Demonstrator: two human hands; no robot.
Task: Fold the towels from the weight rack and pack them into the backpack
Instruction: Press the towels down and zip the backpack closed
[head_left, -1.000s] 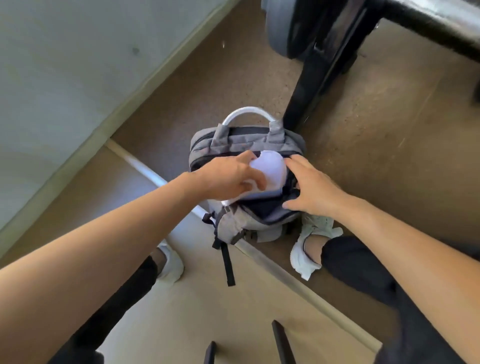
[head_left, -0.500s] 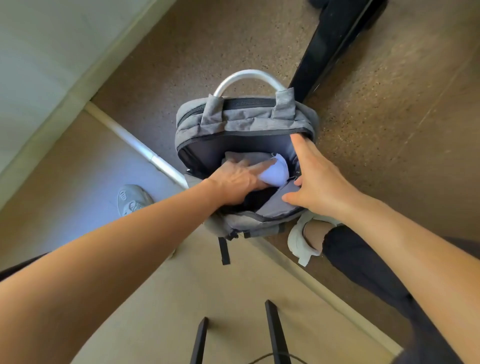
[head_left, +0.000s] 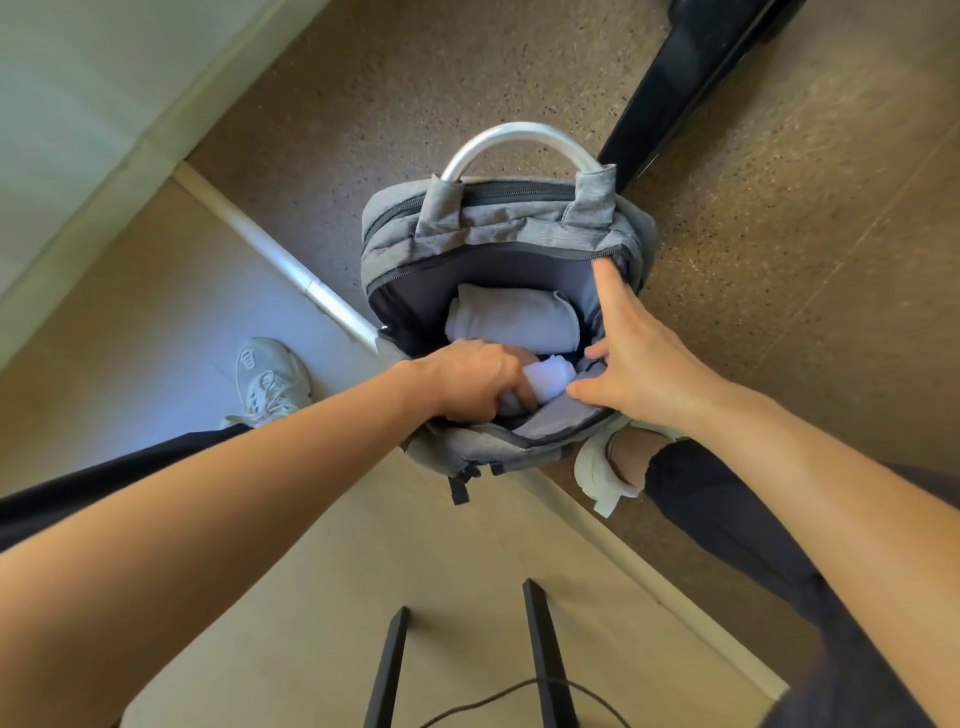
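Brown speckled floor (head_left: 779, 234) lying on far side of pale strip (head_left: 291, 260). Smooth tan floor (head_left: 171, 312) spreading on near side of strip. Light wall (head_left: 78, 78) standing left of strip. Black post (head_left: 691, 67) leaning far right of strip. Two thin black bars (head_left: 540, 654) and thin black cord (head_left: 493, 701) showing well below strip. Soft light shining on wall.
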